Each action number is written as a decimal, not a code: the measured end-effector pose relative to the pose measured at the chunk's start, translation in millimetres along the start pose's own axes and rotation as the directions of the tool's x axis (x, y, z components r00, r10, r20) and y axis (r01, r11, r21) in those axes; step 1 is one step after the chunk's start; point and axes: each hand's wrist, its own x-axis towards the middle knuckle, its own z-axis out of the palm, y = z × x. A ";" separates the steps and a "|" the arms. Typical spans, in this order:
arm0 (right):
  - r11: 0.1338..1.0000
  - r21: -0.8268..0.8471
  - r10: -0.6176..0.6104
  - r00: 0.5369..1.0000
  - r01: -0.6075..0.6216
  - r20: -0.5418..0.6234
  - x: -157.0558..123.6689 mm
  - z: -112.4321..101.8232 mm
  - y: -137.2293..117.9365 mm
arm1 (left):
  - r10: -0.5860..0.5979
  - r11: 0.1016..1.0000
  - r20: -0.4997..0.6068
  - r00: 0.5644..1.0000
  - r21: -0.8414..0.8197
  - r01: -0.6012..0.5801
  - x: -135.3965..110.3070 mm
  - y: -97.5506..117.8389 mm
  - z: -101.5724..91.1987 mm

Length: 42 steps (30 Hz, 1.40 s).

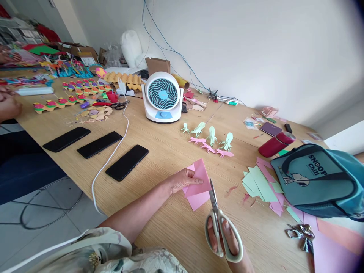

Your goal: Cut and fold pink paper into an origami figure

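Observation:
My left hand (186, 180) pinches a folded piece of pink paper (202, 174) between thumb and fingers, above the wooden table. Under it lies another pink sheet (196, 200), partly covered. My right hand (229, 237) has its fingers through the white handles of a pair of scissors (214, 206). The blades point up and away, their tips right beside the lower right edge of the folded paper. I cannot tell whether the blades touch it. Beyond my hands stand several green paper insects (212, 135) and pink paper figures (207, 147).
A white fan (163, 96) stands behind the figures. Three black phones (127, 162) and a white cable (109, 161) lie to the left. On the right are green paper pieces (260, 184), a red bottle (276, 144), a teal bag (315, 182) and keys (303, 233). Another person's hands (9, 103) show far left.

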 end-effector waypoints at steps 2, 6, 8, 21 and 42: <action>1.000 -0.015 0.004 1.000 -0.004 -0.010 -0.2 0.2 -0.2 | 0.002 1.000 0.007 1.000 -0.004 -0.002 0.0 0.1 -0.4; 0.999 -0.046 0.004 1.000 -0.004 -0.012 -0.4 1.1 -1.9 | 0.007 1.000 0.018 1.000 -0.011 -0.007 -0.3 0.7 -0.7; 0.998 -0.063 0.004 1.000 -0.005 -0.014 -0.4 1.6 -2.9 | 0.010 1.000 0.024 1.000 -0.014 -0.010 -0.6 1.4 -0.8; 0.999 -0.002 -0.048 0.999 0.048 0.012 4.2 2.7 0.5 | -0.023 1.000 0.042 0.999 0.002 0.023 -4.7 -3.1 8.7; 0.998 0.000 -0.062 0.997 0.062 -0.037 5.2 0.8 12.8 | -0.036 0.999 0.065 0.997 -0.028 0.038 -4.3 -8.3 13.3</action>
